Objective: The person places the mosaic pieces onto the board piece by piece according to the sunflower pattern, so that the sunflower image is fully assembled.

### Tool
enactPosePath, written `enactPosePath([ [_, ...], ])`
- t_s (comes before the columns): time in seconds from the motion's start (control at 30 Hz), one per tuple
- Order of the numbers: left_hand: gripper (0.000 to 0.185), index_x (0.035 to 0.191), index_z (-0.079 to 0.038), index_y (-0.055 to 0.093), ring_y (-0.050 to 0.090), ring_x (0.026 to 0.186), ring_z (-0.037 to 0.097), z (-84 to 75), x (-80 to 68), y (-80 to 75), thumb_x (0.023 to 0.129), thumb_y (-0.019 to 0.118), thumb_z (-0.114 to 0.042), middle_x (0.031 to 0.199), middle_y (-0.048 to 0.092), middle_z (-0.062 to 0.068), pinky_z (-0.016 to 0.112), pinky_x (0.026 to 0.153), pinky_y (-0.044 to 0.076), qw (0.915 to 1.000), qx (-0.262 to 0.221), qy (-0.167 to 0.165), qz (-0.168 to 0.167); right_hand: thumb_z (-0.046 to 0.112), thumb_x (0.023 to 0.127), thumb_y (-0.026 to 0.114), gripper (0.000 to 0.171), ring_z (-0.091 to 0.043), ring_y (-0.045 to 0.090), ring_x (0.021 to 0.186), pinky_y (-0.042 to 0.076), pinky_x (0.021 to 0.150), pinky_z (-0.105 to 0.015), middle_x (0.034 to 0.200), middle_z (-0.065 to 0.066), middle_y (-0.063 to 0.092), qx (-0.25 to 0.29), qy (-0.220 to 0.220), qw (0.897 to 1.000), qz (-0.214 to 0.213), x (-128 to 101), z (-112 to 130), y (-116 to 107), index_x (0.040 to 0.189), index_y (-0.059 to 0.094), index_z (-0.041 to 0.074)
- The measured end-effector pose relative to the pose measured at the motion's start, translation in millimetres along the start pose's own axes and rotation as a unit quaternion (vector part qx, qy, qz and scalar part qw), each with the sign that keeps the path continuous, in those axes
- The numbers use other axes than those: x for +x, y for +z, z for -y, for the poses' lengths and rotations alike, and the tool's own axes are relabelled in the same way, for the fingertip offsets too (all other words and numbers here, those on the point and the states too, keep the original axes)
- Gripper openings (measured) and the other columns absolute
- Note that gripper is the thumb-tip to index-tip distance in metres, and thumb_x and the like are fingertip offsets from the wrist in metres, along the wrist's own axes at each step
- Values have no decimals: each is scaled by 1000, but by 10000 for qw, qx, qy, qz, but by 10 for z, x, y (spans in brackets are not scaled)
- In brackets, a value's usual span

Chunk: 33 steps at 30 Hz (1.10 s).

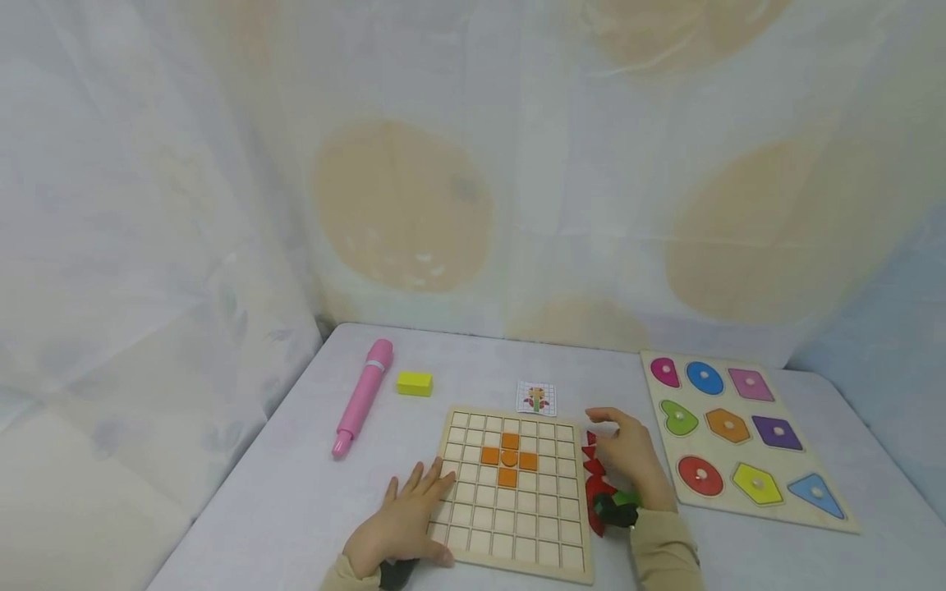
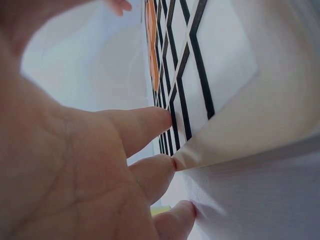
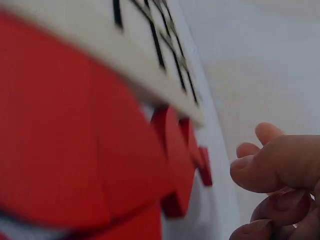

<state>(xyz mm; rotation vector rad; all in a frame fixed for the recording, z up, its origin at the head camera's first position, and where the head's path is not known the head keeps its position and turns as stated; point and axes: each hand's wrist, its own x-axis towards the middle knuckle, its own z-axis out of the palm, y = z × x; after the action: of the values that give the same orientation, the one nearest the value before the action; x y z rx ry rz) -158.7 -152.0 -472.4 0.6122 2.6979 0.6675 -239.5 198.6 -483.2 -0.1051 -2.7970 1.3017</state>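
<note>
Bright, soft, even light; faint shadows; both wrist views blurred close-up.

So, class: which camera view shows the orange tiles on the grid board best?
The head view: the orange tiles show whole, as a cross near the top middle of the grid board. The left wrist view catches only a thin orange sliver at a steep angle. The right wrist view shows red pieces and the board's edge, no orange.
</note>
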Motion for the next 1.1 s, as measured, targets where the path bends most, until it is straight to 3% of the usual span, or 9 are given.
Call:
enactPosePath([
  [0.07, 107, 149, -9, 34, 13, 146, 51, 3, -2, 0, 62, 87, -42, 161, 18, 21, 81, 104, 7, 10000, -12, -1, 11, -1, 81, 56, 46, -35, 59, 98, 52, 86, -51, 125, -19, 62, -57, 98, 9999, 72, 17, -44, -14, 126, 61, 8],
  [0.13, 107, 150, -9, 34, 13, 146, 51, 3, -7, 0, 62, 87, -43, 161, 17, 20, 80, 104, 6, 10000, -26, -10, 28, 0, 81, 58, 46, -40, 51, 120, 42, 100, -61, 127, -20, 61, -95, 163, 9997, 176, 26, -74, -16, 127, 60, 6],
  [0.2, 107, 150, -9, 34, 13, 146, 51, 3, -9, -1, 62, 87, -42, 161, 17, 20, 80, 104, 6, 10000, -36, -10, 35, 1, 82, 60, 45, -43, 48, 126, 38, 103, -63, 127, -21, 61, -93, 156, 9995, 268, 35, -88, -15, 127, 59, 5],
  [0.37, 108, 150, -9, 33, 12, 146, 51, 1, -3, -15, 63, 86, -43, 161, 16, 20, 81, 103, 6, 10000, 18, 9, 32, 3, 81, 64, 48, -39, 53, 117, 42, 99, -60, 119, -21, 64, -177, -30, 9996, 220, 55, -79, -8, 129, 57, 3],
  [0.67, 107, 150, -9, 33, 11, 146, 51, 18, 7, 13, 64, 86, -43, 161, 16, 21, 81, 104, 5, 10000, -36, 39, 23, 12, 86, 67, 46, -33, 55, 103, 45, 92, -53, 114, -21, 61, -238, 142, 9992, 299, 23, -40, 23, 129, 55, 2],
  [0.97, 108, 150, -9, 33, 13, 146, 50, 13, -5, 8, 63, 85, -46, 161, 18, 20, 80, 105, 8, 10000, 85, 34, -22, 10, 84, 63, 38, -27, 57, 89, 44, 74, -36, 105, -18, 65, -633, 242, 9971, -339, 31, -46, 37, 120, 60, 0],
  [1.1, 107, 150, -9, 33, 12, 146, 51, 14, -3, 5, 64, 85, -46, 161, 17, 20, 80, 105, 7, 10000, 83, 27, -3, 9, 83, 65, 38, -30, 57, 92, 46, 79, -40, 108, -22, 65, -592, 190, 9974, -370, 27, -73, 18, 119, 60, -2],
])
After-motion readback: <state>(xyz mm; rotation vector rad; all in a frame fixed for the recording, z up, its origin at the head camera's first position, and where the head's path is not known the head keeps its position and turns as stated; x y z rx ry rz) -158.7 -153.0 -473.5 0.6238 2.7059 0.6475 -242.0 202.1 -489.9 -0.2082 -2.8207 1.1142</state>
